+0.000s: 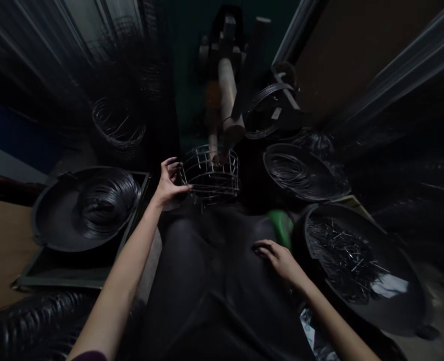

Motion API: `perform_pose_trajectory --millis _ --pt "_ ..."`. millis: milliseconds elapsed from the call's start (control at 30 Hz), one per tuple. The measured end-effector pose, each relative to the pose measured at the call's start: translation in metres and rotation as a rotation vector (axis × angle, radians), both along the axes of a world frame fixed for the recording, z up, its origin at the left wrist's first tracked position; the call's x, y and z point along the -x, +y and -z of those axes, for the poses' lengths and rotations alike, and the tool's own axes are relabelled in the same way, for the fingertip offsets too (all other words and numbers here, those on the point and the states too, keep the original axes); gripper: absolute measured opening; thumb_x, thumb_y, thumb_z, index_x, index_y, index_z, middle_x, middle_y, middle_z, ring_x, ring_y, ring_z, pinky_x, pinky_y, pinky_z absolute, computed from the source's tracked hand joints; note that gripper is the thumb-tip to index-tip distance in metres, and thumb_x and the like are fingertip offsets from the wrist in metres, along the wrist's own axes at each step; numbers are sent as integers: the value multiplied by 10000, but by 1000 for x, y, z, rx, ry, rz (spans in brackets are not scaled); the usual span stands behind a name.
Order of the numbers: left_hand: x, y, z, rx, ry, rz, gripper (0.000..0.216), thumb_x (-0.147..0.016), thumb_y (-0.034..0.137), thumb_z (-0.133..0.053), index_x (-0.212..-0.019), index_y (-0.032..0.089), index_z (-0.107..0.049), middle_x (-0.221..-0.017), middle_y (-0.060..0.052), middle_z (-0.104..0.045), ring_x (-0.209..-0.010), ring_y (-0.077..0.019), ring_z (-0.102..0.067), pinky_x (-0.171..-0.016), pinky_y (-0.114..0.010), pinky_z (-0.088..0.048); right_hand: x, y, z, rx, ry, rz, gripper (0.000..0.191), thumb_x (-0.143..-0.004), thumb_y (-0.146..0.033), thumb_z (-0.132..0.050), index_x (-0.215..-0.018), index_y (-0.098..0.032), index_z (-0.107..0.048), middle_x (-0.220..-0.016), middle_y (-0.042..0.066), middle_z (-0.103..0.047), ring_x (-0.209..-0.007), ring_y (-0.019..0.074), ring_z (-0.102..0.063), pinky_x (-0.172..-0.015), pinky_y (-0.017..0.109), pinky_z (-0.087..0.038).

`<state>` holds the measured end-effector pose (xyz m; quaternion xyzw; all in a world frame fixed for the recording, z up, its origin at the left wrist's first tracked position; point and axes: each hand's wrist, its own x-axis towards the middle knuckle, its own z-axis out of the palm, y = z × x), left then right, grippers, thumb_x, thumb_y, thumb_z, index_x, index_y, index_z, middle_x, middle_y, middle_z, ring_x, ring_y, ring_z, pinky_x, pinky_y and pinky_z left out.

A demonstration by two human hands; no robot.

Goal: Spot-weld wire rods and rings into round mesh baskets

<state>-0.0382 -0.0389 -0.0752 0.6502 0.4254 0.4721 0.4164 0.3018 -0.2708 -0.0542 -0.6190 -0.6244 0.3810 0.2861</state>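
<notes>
My left hand (168, 183) grips the left side of a round wire cage (210, 175), thumb along its lower edge and fingers curled at the upper rim. The cage is made of thin metal hoops joined by short cross wires. It sits around the tip of a machine's lower arm (213, 138), beneath a thick pale cylinder (227, 87). Over the dark apron (214, 271) on my lap, my right hand (276, 254) is closed, fingertips together; whatever it may hold cannot be made out. It is apart from the cage.
On the left, a black basin (56, 215) holds wire rings (109, 203) on a green-framed stand. At right, one basin (319, 183) holds more rings; a nearer basin (402, 260) holds short metal pieces (346, 255) and a pale scrap. Coiled wire (119, 125) stands behind left.
</notes>
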Motion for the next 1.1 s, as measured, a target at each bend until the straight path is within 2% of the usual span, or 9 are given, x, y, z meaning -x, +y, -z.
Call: perform_pose_trajectory --millis 67,167,233,300,367,500,633,767,1100 --pt "6 -15 -15 -88 75 4 1050 -506 566 -882 -1310 276 -273 -1348 -137 -460 -1265 -255 -515 -1069 -446 -433 8 8 -15 39 94 80 288 -868 -413 -596 -1118 -282 -653 -767 8 -684 -616 195 -680 -552 329 -574" --pt "5 -37 -39 -278 206 11 918 -546 480 -891 -1267 254 -369 -1314 -118 -482 -1250 -260 -508 -1086 -437 -419 35 39 -63 24 169 53 513 -821 -396 -686 -1301 -249 -581 -645 -43 -585 -497 123 -550 -478 244 -472" --pt "-3 -47 -54 -377 333 48 792 -575 437 -882 -1217 249 -459 -1308 -109 -495 -1257 -278 -485 -1094 -456 -404 56 69 -93 72 187 -87 430 -803 -422 -703 -1172 -203 -672 -638 -33 -591 -477 94 -495 -468 222 -421" --pt "-14 -52 -66 -423 462 99 686 -588 412 -875 -1160 243 -537 -1317 -112 -499 -1266 -306 -459 -1097 -489 -388 74 99 -109 156 139 -232 342 -809 -441 -687 -1015 -171 -733 -665 -8 -641 -486 89 -502 -477 220 -409" --pt "-25 -54 -73 -433 552 135 620 -601 393 -864 -1131 238 -582 -1344 -119 -483 -1277 -327 -439 -1095 -512 -377 86 122 -112 121 3 -280 278 -841 -411 -655 -937 -167 -751 -740 20 -705 -568 112 -584 -541 227 -443" --pt "-38 -52 -77 -428 587 147 621 -608 376 -856 -1159 245 -602 -1370 -123 -461 -1291 -344 -418 -1092 -534 -372 95 133 -100 -248 -536 -300 272 -918 -333 -580 -1101 -192 -724 -1029 76 -755 -880 195 -699 -701 266 -485" --pt "-43 -46 -75 -413 541 146 632 -600 365 -860 -1166 243 -607 -1355 -119 -465 -1278 -340 -430 -1078 -537 -393 94 124 -96 -351 -929 -434 395 -959 -291 -489 -1335 -219 -588 -1227 80 -697 -845 206 -716 -568 279 -444" --pt "-46 -40 -74 -392 510 164 640 -610 369 -861 -1178 215 -610 -1348 -134 -456 -1279 -335 -427 -1076 -520 -409 87 125 -98 -412 -995 -463 374 -995 -283 -402 -1301 -242 -613 -1233 41 -697 -822 188 -716 -519 278 -392" --pt "-47 -29 -79 -367 531 167 648 -590 375 -876 -1158 228 -602 -1338 -122 -456 -1267 -337 -434 -1073 -539 -410 79 139 -96 -505 -928 -437 311 -969 -272 -451 -1182 -269 -678 -1134 17 -737 -801 160 -704 -517 247 -370"
